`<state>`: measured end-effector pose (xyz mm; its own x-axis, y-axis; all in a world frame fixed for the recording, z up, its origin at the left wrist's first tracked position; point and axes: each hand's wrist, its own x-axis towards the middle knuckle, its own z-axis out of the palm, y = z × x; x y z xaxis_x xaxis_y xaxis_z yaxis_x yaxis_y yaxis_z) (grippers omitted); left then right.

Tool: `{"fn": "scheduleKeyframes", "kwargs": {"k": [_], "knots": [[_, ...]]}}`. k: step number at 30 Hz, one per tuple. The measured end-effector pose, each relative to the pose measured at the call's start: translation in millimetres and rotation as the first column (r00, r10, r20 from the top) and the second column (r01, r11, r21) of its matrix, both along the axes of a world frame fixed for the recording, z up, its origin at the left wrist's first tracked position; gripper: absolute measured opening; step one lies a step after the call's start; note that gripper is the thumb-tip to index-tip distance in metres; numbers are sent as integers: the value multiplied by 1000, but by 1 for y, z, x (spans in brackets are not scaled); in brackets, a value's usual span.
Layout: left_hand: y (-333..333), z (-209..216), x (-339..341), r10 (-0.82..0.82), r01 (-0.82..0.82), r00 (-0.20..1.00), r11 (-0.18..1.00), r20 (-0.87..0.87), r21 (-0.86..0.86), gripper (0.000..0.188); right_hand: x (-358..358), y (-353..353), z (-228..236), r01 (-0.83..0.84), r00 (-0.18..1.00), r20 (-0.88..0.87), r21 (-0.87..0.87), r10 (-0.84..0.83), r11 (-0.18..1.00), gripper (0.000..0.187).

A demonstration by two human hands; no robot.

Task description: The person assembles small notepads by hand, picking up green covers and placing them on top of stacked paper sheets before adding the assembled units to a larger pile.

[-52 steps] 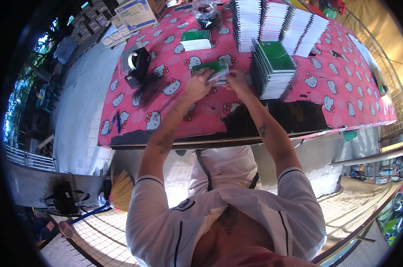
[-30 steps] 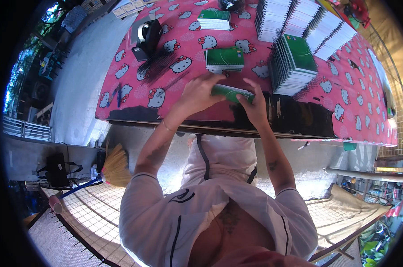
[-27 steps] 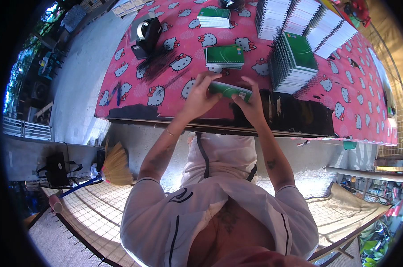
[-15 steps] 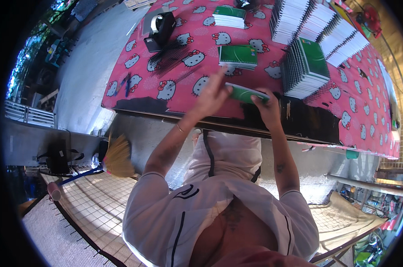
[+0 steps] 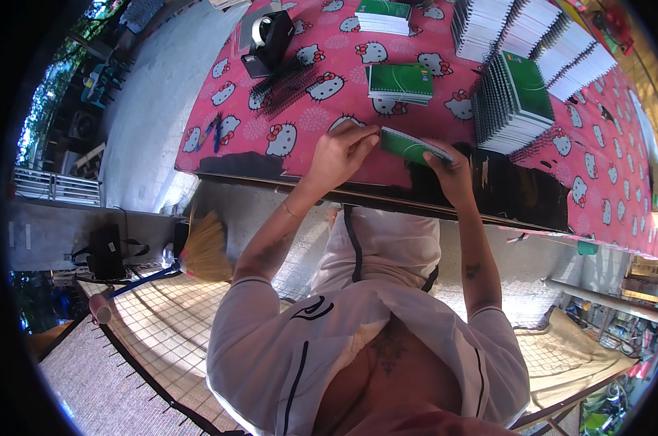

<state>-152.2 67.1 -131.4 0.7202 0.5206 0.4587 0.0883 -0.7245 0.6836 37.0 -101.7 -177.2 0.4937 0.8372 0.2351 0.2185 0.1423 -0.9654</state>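
My right hand (image 5: pixel 449 173) grips a green-covered notebook (image 5: pixel 405 147) by its right end, thumb on the cover, above the table's front edge. Beside the notebook's left end, my left hand (image 5: pixel 343 151) is closed in a pinch; what sits between its fingertips is too small to make out. Just beyond lies a small pile of green notebooks (image 5: pixel 400 81). A taller stack of spiral-bound green notebooks (image 5: pixel 514 102) stands to the right of my hands. Loose black spiral coils (image 5: pixel 285 89) lie to the left.
The table has a pink patterned cover (image 5: pixel 253 131) with a worn black front edge (image 5: pixel 521 187). A black tape dispenser (image 5: pixel 269 45) and slim blue-handled tools (image 5: pixel 214 134) sit at left. More notebooks (image 5: pixel 384 17) and tall stacks (image 5: pixel 481 29) stand farther back. A broom (image 5: pixel 207 247) leans below left.
My left hand has drawn its fingers into a pinch near the notebook's left end. The notebook and right hand keep nearly the same place over the table; the whole view has shifted slightly.
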Motion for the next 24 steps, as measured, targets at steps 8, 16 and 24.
{"fn": "scheduleKeyframes", "kwargs": {"k": [8,16,24], "knots": [[15,1,7,-23,24,998,999,-52,33,16,-1,3,1,5,1000,-20,40,-4,999,25],[16,1,8,31,-28,999,993,-28,112,17,-2,2,3,10,1000,-21,25,-9,1000,25],[33,7,17,-210,227,970,963,-119,147,22,3,2,0,-35,997,-63,21,36,999,26]]}}
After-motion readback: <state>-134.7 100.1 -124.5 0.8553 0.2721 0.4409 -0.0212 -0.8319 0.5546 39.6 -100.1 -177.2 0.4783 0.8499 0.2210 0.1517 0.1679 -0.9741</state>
